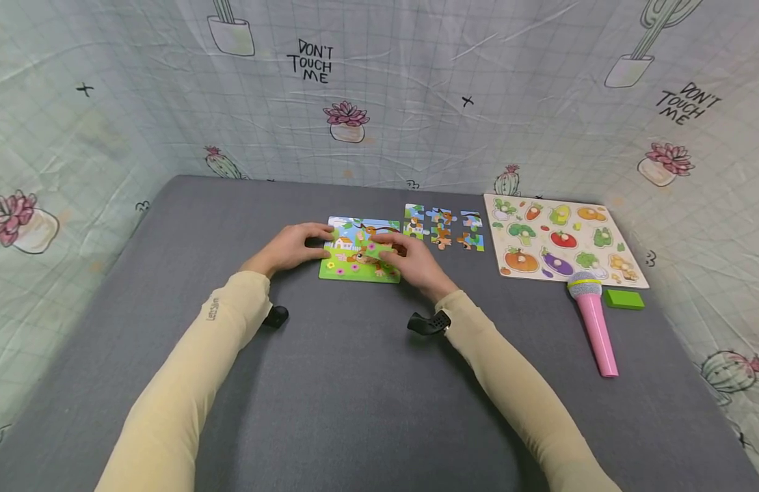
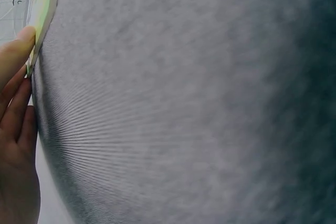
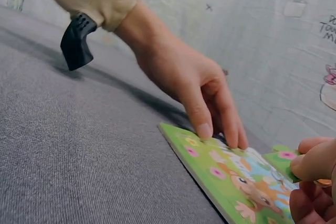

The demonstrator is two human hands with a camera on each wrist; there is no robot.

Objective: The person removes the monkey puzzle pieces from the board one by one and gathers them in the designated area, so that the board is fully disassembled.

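Note:
A colourful jigsaw puzzle board lies on the grey table, showing a house, an animal and flowers. My left hand rests at its left edge, thumb and fingertips touching the board; the left wrist view catches this hand only at its edge. Between thumb and fingers, my right hand pinches a green puzzle piece with a pink flower. That hand and piece are over the right part of the board, partly covering its picture. Loose puzzle pieces lie just beyond the board's right side.
A wooden vegetable board lies farther right. A pink toy microphone leans its head over that board's near edge, beside a green block. A printed cloth hangs behind the grey table.

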